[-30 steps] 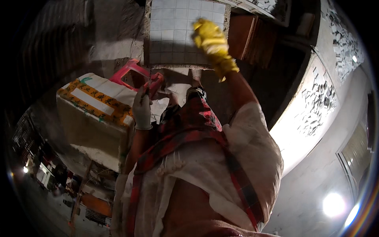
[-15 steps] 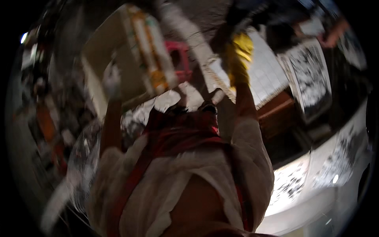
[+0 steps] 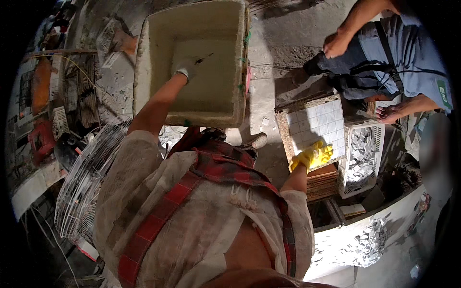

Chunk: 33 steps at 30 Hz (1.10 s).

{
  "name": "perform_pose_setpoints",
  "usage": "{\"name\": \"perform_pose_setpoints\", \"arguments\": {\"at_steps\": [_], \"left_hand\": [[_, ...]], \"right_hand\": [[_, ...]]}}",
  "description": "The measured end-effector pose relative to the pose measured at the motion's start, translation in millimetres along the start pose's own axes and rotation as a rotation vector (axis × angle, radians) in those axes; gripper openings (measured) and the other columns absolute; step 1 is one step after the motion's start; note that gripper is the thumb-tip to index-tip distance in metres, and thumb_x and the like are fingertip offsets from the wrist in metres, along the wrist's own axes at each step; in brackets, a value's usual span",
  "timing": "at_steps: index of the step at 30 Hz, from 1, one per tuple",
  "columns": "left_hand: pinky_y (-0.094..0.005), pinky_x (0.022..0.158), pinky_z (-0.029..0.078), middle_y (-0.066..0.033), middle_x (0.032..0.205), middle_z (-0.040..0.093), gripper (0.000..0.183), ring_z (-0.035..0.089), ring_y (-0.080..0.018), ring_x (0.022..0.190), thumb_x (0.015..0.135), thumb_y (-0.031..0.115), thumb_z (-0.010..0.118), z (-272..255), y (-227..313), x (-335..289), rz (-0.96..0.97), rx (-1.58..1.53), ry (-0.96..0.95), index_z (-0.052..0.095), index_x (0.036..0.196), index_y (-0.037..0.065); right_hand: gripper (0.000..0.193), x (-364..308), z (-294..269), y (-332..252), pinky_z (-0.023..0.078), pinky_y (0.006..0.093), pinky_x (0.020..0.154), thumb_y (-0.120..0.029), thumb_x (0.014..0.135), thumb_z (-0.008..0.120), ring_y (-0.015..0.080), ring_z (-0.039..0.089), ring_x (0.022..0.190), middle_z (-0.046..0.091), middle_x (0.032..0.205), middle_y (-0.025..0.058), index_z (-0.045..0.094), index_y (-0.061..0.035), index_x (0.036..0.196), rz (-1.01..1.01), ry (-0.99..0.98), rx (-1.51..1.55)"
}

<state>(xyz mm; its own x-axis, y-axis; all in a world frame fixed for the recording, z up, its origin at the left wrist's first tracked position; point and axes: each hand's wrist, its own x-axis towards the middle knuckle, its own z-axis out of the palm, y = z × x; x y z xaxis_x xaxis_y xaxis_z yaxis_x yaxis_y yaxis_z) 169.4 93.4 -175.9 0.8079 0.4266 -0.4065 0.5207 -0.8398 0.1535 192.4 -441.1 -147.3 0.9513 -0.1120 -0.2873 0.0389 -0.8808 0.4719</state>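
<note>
My left hand (image 3: 183,71), in a white glove, reaches down into a large pale bin (image 3: 192,117) with a worn rim. Its fingers blend into the light inner surface, so their pose and any hold are unclear. A small dark streak (image 3: 204,58) shows on the bin's inside beside them. At the near edge of a board covered with square white tiles (image 3: 314,122), my right hand (image 3: 314,156) wears a yellow rubber glove. Its fingers lie stretched out over the tiles. The board rests on a stack of brown boards (image 3: 322,183).
Right of the tiles stands a white plastic crate (image 3: 341,175) full of small grey pieces. A co-worker (image 3: 408,53) is beyond it, one hand (image 3: 391,113) near the crate. A wire fan cage (image 3: 81,192) stands at left. More loose pieces (image 3: 362,242) lie at lower right.
The whole view has shifted and sharpened from a blur. The bin now shows its inside more squarely. My right hand has moved from the tiled board's far left side to its near edge.
</note>
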Motion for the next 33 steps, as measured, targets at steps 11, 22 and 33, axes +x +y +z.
{"name": "perform_pose_setpoints", "arguments": {"at_steps": [11,22,33], "left_hand": [[-0.0391,0.087,0.048,-0.0204,0.122,0.061,0.034,0.062,-0.0347,0.105,0.095,0.02,0.046,18,7,-20,-0.425,-0.566,-0.102,0.06,0.12,0.001],[-0.0463,0.08,0.054,-0.0225,0.104,0.067,0.026,0.066,-0.0391,0.096,0.088,0.012,0.05,-22,-20,-72,0.044,0.164,-0.172,0.072,0.099,0.003],[-0.0459,0.084,0.052,-0.0232,0.106,0.066,0.025,0.064,-0.0384,0.098,0.087,0.013,0.054,-12,-35,-87,-0.052,0.056,-0.115,0.069,0.104,0.003]], "right_hand": [[0.064,6,-22,-103,0.048,0.0362,0.084,-0.05,0.095,0.053,0.0196,0.062,0.084,0.064,0.114,0.0184,0.055,0.0062,0.125,-0.087,-0.075,1.819],[0.075,-63,-281,-190,0.05,0.0426,0.092,-0.05,0.078,0.073,0.0366,0.056,0.118,0.051,0.135,0.0222,0.052,-0.0009,0.13,-0.834,0.164,0.927],[0.032,-56,-217,-295,0.048,0.042,0.094,-0.031,0.086,0.061,0.0302,0.061,0.111,0.065,0.119,0.0116,0.069,-0.0135,0.111,-1.174,-0.14,-0.382]]}}
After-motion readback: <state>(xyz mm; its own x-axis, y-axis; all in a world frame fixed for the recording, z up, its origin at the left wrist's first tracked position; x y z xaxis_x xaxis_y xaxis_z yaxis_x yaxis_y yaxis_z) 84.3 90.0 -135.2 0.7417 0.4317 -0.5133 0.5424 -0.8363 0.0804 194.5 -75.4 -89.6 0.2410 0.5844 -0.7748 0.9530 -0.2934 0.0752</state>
